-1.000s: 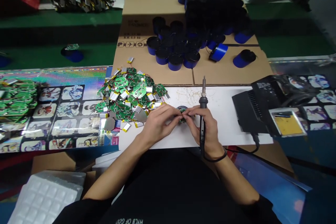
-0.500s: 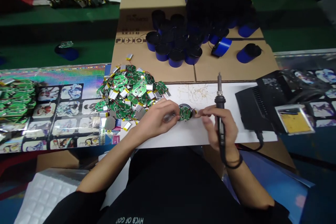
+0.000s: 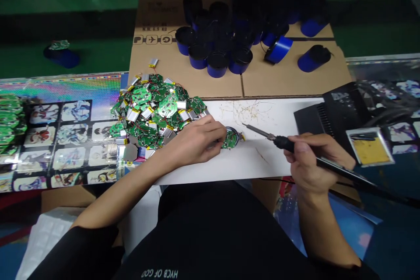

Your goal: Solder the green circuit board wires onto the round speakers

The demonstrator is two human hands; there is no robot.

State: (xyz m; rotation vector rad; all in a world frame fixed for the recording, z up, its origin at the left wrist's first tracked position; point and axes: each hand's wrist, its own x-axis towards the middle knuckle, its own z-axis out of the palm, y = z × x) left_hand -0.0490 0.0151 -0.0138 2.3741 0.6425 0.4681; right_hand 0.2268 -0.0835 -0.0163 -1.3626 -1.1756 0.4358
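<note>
Right hand [image 3: 316,164] grips iron [image 3: 282,142], now turned from upright toward board [image 3: 231,140]; tip seems in easy reach. Left hand [image 3: 205,140] curled at board edge; cannot tell if pinching.

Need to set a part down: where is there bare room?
White paper bordered by left hand, soldering iron, right hand and black shirt, save a loose wisp. Cardboard between the blue cups and that paper. Crowded: among the cups, circuit boards and scattered strands.

A black shirt [image 3: 210,232] fills the bottom centre, with white letters [image 3: 159,274] along the lower edge. Its black sleeves [image 3: 78,247] are short.
</note>
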